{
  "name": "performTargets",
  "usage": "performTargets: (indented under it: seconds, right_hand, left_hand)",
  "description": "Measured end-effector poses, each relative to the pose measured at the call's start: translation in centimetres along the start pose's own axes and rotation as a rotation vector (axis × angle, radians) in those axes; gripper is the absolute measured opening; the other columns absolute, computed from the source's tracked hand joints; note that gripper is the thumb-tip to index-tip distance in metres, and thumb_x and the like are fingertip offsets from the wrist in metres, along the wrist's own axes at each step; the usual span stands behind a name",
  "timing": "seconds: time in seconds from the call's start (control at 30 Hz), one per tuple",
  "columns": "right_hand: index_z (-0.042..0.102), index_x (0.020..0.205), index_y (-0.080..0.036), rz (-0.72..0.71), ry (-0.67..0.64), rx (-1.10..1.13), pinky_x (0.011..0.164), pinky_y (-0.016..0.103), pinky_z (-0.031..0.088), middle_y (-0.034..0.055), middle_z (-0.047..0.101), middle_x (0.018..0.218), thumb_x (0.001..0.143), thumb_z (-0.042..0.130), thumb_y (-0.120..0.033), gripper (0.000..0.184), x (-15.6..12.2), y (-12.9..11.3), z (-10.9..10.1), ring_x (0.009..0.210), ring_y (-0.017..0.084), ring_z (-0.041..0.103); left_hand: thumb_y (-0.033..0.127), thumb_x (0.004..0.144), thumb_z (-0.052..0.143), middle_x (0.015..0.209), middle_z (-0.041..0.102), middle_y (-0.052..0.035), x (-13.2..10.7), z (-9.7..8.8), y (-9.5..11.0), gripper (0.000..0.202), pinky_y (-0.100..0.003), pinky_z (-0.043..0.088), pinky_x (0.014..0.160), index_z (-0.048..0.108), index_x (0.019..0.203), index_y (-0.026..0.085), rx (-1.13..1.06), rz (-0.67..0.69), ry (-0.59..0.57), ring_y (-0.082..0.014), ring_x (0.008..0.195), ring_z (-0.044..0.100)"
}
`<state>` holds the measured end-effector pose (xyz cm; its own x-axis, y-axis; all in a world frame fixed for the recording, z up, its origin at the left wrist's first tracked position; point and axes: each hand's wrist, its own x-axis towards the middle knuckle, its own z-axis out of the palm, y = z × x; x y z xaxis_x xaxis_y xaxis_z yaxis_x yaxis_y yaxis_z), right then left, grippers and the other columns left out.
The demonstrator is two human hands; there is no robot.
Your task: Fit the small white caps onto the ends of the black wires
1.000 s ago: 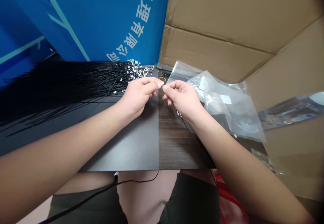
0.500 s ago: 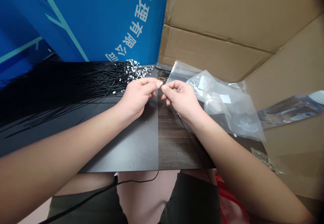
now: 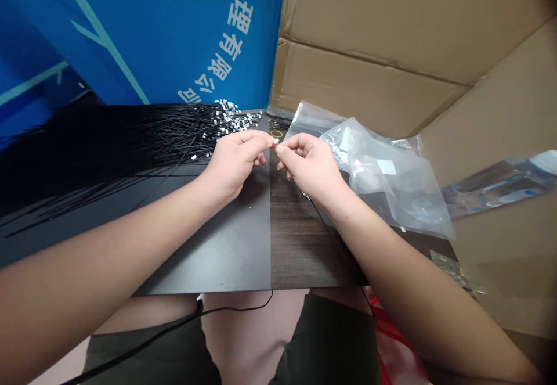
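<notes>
Below the board edge, a black cable [image 3: 143,344] crosses the person's lap, and a red plastic bag [image 3: 391,338] lies at the lower right. Above the board, the left hand [image 3: 232,161] and right hand [image 3: 311,167] are together, their fingertips pinching a small white connector [image 3: 275,141] from opposite sides, just clear of the surface. Its long axis appears to run across the gap between the hands, but the part is too small to confirm this. A thin black wire [image 3: 333,237] trails from under the right hand toward the near edge, down and rightward. Caution: reduced finger pressure could drop the connector into the similar pile, and the slack wire could snag on the edge. Farther back, on the dark board [image 3: 235,257], black wires with white ends [image 3: 130,153] fan leftward; a clear plastic bag [image 3: 387,170] lies right. A cardboard sheet [image 3: 369,42] and blue banner [image 3: 152,36] stand beyond.
</notes>
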<state>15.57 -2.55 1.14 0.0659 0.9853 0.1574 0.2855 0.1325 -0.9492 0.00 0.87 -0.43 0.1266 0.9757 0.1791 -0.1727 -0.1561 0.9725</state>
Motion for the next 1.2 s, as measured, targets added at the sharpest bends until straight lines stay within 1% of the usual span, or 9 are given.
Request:
performTargets:
  seconds: [0.13,0.17,0.27,0.37,0.47,0.53,0.9,1.03,1.2]
  right_hand:
    - [0.065,0.081,-0.019,-0.019,-0.011,-0.014,0.061,0.026,0.047,0.0,0.07,0.067,0.094,0.067,-0.022,0.013,0.0,0.1,0.05,0.06,0.011,0.062]
    - [0.064,0.081,-0.019,-0.019,-0.012,-0.015,0.061,0.026,0.047,-0.0002,0.07,0.067,0.094,0.067,-0.021,0.013,0.0,0.09,0.06,0.059,0.011,0.061]
    - [0.063,0.08,-0.019,-0.019,-0.018,-0.02,0.06,0.026,0.046,-0.0009,0.068,0.065,0.093,0.067,-0.02,0.014,0.01,0.06,0.06,0.058,0.011,0.06]
    - [0.064,0.081,-0.019,-0.023,-0.018,-0.026,0.06,0.026,0.046,-0.0006,0.069,0.066,0.093,0.067,-0.021,0.013,0.0,0.04,0.03,0.059,0.011,0.06]
    - [0.064,0.082,-0.019,-0.023,-0.017,-0.029,0.061,0.027,0.046,-0.0001,0.069,0.067,0.094,0.067,-0.021,0.013,-0.03,0.07,0.01,0.059,0.011,0.061]
    - [0.064,0.082,-0.019,-0.03,-0.016,-0.029,0.061,0.027,0.046,-0.0001,0.069,0.067,0.093,0.067,-0.022,0.012,-0.05,0.13,0.0,0.06,0.012,0.061]
    - [0.064,0.082,-0.02,-0.03,-0.017,-0.03,0.062,0.027,0.047,-0.0001,0.069,0.068,0.094,0.066,-0.023,0.013,-0.11,0.17,0.05,0.059,0.012,0.061]
    - [0.063,0.083,-0.02,-0.031,-0.014,-0.029,0.061,0.027,0.047,-0.0002,0.069,0.068,0.094,0.066,-0.024,0.012,-0.13,0.14,0.19,0.059,0.012,0.06]
    - [0.063,0.083,-0.02,-0.029,0.002,-0.01,0.061,0.027,0.047,-0.0002,0.069,0.069,0.095,0.064,-0.023,0.012,-0.23,0.08,0.49,0.058,0.012,0.058]
  left_hand:
    - [0.04,0.078,0.082,0.082,0.073,-0.0052,0.16,-0.18,-0.25,0.022,-0.028,0.047,0.063,0.079,0.074,0.018,0.033,0.002,-0.005,-0.0117,0.064,0.055]
    - [0.039,0.077,0.083,0.08,0.072,-0.005,0.2,-0.21,-0.3,0.022,-0.027,0.046,0.063,0.079,0.073,0.018,0.038,0.005,-0.006,-0.0115,0.064,0.054]
    - [0.031,0.073,0.086,0.076,0.07,-0.0037,0.28,-0.25,-0.36,0.016,-0.027,0.044,0.062,0.078,0.07,0.018,0.019,0.002,-0.005,-0.0111,0.064,0.053]
    - [0.027,0.071,0.086,0.074,0.068,-0.0028,0.25,-0.15,-0.23,0.011,-0.026,0.043,0.06,0.079,0.07,0.018,-0.035,-0.045,0.002,-0.0107,0.064,0.052]
    - [0.025,0.069,0.087,0.076,0.069,-0.0032,0.14,-0.03,-0.02,0.011,-0.025,0.041,0.058,0.08,0.071,0.017,-0.09,-0.103,-0.001,-0.01,0.064,0.052]
    - [0.025,0.069,0.088,0.08,0.071,-0.0037,0.06,0.01,0.08,0.011,-0.025,0.041,0.058,0.08,0.071,0.017,-0.108,-0.118,-0.004,-0.0097,0.064,0.052]
    - [0.023,0.072,0.083,0.083,0.072,-0.004,-0.27,0.21,-0.08,0.006,-0.025,0.043,0.06,0.08,0.07,0.018,-0.052,-0.041,0.017,-0.0102,0.065,0.052]
    - [0.024,0.071,0.082,0.088,0.073,-0.0045,-0.43,0.38,-0.07,0.007,-0.026,0.045,0.063,0.078,0.069,0.019,-0.047,-0.03,0.02,-0.0109,0.067,0.052]
    - [0.024,0.071,0.081,0.089,0.074,-0.0044,-0.55,0.66,-0.08,0.007,-0.027,0.046,0.065,0.078,0.069,0.018,-0.053,-0.001,0.038,-0.0112,0.068,0.053]
